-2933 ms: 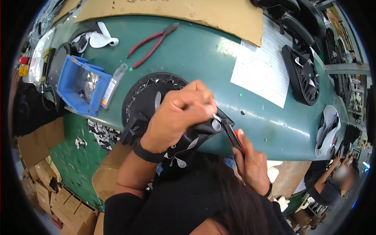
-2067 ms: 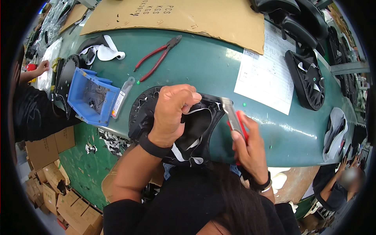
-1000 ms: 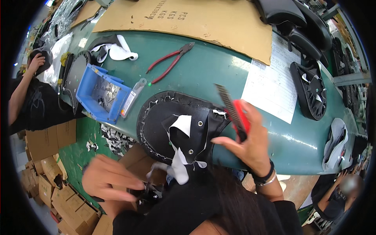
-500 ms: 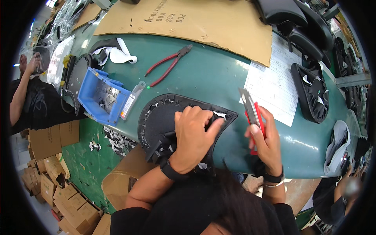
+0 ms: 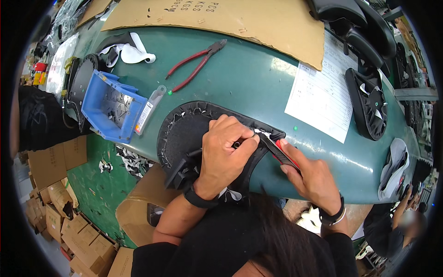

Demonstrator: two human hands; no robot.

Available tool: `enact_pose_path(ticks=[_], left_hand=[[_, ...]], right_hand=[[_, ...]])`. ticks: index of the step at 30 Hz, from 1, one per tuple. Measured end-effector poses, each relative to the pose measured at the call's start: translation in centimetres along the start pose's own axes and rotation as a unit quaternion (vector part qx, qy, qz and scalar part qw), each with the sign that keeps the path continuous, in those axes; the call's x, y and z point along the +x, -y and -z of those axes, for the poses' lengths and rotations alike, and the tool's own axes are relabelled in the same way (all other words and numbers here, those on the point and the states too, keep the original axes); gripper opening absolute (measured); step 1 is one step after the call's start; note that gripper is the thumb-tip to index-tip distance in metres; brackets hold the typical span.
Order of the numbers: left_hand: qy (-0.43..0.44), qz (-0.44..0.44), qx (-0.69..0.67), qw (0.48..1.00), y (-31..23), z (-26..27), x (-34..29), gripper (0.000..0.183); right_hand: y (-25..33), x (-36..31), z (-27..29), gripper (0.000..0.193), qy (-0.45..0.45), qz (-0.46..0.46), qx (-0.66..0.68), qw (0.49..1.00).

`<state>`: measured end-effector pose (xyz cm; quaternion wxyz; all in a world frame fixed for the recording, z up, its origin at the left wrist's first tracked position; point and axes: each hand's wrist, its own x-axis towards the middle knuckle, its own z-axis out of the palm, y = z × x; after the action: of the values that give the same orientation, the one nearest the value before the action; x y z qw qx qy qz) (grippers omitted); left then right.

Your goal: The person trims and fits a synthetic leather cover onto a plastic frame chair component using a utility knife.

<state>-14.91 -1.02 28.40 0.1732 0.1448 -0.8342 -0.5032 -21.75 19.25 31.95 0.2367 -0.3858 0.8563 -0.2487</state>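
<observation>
A black upholstered pad [image 5: 180,134] lies at the table's near edge, its cover folded over the rim with pale frayed bits along it. My left hand [image 5: 225,150] rests on the pad, thumb and forefinger pinched on the cover's edge near the pointed right corner. Close by, my right hand [image 5: 311,177] is wrapped round a red utility knife [image 5: 285,158]. The knife's blade tip meets the pad's edge beside my left fingertips. Whatever strip lies between those fingertips is mostly hidden.
Red-handled pliers [image 5: 196,64], a blue bin [image 5: 94,108] of small metal pieces and a clear plastic case [image 5: 150,111] lie to the left. Cardboard [image 5: 221,23] covers the far side. Printed sheets [image 5: 320,92] and another black pad [image 5: 367,104] are at right. People work at both sides.
My right hand has brought the knife down and left, from above the table to the pad's corner. My left hand stays on the pad, its thumb and forefinger now pinched together.
</observation>
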Motion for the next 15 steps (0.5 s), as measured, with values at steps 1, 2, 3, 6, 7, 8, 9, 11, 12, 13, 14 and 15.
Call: enact_pose_path(ticks=[1, 2, 3, 6, 7, 8, 9, 11, 12, 13, 14, 15], left_hand=[[0.018, -0.010, -0.015, 1.000, 0.0, 0.1, 0.1, 0.013], [0.035, -0.019, -0.029, 0.999, 0.0, 0.1, 0.2, 0.013], [0.036, -0.019, -0.031, 0.999, 0.0, 0.1, 0.4, 0.013], [0.023, -0.013, -0.055, 0.998, 0.1, 0.2, 0.7, 0.013], [0.016, 0.029, -0.147, 0.989, -0.1, 0.1, 0.5, 0.012], [0.010, 0.071, -0.238, 0.969, -0.2, -0.1, 0.4, 0.010], [0.005, 0.113, -0.326, 0.939, -0.2, -0.1, 0.2, 0.010], [0.035, 0.105, -0.362, 0.926, -0.1, 0.4, 0.3, 0.009], [0.031, 0.115, -0.416, 0.901, -0.1, 0.5, 0.3, 0.008], [0.027, 0.123, -0.470, 0.874, 0.0, 0.7, 0.4, 0.008], [0.025, 0.097, -0.470, 0.877, 0.3, 0.8, 0.4, 0.004], [0.023, 0.097, -0.470, 0.877, 0.3, 0.7, 0.4, 0.004]], right_hand=[[0.0, -0.3, -0.6, 0.053, -0.039, -0.010, 0.051, 0.998], [0.4, -0.2, -1.0, 0.052, -0.040, -0.035, 0.085, 0.995], [0.9, -0.2, -1.3, 0.052, -0.040, -0.036, 0.085, 0.995], [1.0, -0.2, -2.6, 0.050, -0.062, -0.067, 0.131, 0.987], [0.8, -1.2, -3.3, 0.050, -0.079, -0.055, 0.153, 0.984], [0.7, -1.9, -3.7, 0.050, -0.096, -0.043, 0.175, 0.979], [0.9, -2.1, -4.1, 0.050, -0.097, -0.045, 0.177, 0.978], [1.5, -2.4, -4.8, 0.050, -0.053, -0.066, 0.232, 0.969], [1.7, -2.5, -4.7, 0.051, -0.038, -0.080, 0.240, 0.967], [1.8, -2.7, -4.7, 0.051, -0.039, -0.081, 0.239, 0.967], [1.7, -3.2, -4.5, 0.052, 0.003, -0.056, 0.227, 0.972], [1.4, -3.8, -4.4, 0.052, 0.048, -0.029, 0.216, 0.975]])
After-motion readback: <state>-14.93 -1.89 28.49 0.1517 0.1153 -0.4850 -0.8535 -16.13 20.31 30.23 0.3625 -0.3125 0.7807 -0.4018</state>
